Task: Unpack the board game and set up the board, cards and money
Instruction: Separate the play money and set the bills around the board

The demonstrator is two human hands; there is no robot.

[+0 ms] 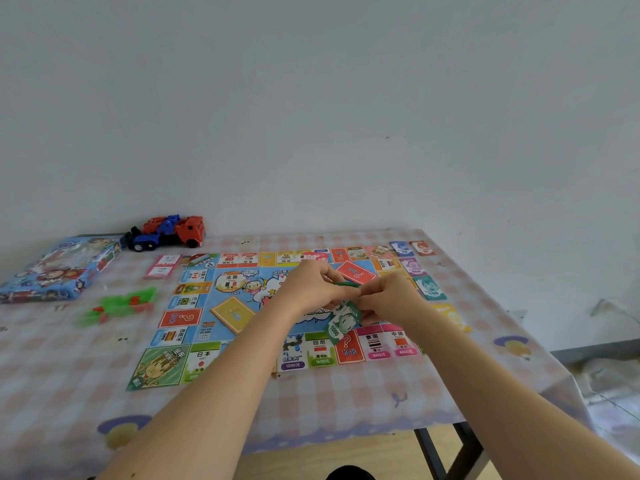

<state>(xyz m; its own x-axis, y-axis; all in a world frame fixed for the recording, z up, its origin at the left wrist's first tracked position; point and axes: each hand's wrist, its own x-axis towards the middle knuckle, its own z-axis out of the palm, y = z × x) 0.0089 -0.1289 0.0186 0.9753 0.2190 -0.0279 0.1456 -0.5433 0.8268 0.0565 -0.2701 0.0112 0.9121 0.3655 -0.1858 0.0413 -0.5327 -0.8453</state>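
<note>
Both forearms reach in; left hand and right hand pinch a green 1000 note bundle over the board, already unfolded. Money stacks laid right; card decks placed; this bundle remains unsorted

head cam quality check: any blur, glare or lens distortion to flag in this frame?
Head view: soft, even light, no hard shadows or glare on the board. Wide-angle bend curves the table edge and stretches the forearms. The green pieces at left are smeared; the game box is soft too. The left hand and right hand are fairly sharp, and the green 1000 notes read clearly.
</note>
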